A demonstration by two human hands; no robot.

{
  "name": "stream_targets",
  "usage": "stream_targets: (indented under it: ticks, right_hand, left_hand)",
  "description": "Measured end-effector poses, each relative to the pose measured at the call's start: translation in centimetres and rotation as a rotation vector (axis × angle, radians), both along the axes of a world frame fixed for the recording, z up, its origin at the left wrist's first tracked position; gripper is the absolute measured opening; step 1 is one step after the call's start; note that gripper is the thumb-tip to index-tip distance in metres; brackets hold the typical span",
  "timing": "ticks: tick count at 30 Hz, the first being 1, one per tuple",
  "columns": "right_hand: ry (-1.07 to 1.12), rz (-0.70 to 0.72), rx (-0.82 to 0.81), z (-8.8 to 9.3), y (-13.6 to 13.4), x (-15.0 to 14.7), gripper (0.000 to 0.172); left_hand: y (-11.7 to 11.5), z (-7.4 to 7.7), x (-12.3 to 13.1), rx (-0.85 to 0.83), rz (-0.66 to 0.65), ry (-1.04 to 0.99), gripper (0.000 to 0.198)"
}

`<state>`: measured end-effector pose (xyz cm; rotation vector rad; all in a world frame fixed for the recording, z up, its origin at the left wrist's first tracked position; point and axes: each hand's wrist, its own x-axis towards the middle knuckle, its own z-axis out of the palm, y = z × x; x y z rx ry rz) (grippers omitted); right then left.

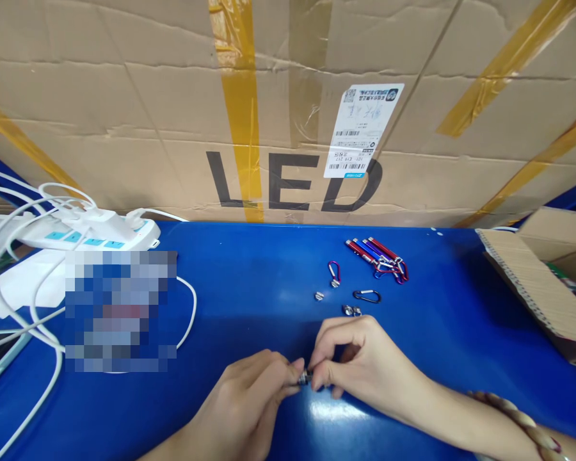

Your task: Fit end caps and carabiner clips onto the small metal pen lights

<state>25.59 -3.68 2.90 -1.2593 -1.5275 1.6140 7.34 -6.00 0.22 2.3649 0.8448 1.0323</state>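
My left hand (247,400) is closed, thumb and fingers pinching a small black-and-silver cylindrical piece (304,378). At the other end of that piece, the fingertips of my right hand (365,358) close on it as well. Most of the piece is hidden by the fingers. Just beyond my right hand lie small silver metal parts (351,310). A black carabiner (367,296) rests behind them, with another small silver part (319,296) to its left. Farther back is a red carabiner (334,271) with a silver end piece. Several red and blue pen-shaped metal tubes (378,252) with carabiners lie together behind it.
A big cardboard box (139,141) marked LED stands along the back of the blue table (249,282). White cables and a power strip (100,234) take up the left side, beside a pixelated patch. At the right is an open carton (532,275).
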Motion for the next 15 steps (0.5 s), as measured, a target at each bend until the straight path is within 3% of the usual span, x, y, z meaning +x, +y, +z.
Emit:
stream_targets:
  ticks: [3, 6, 15]
  right_hand:
    - [0.048, -0.030, -0.190, 0.2, 0.1, -0.1, 0.018]
    - [0.064, -0.025, -0.217, 0.4, 0.4, -0.1, 0.021]
    - [0.021, 0.040, -0.162, 0.6, 1.1, 0.5, 0.022]
  left_hand:
    - [0.3, 0.2, -0.2, 0.114, 0.011, 0.035, 0.020]
    - [0.5, 0.5, -0.2, 0.159, 0.016, 0.059, 0.019]
    - [-0.1, -0.3, 0.0, -0.194, 0.071, -0.133, 0.018]
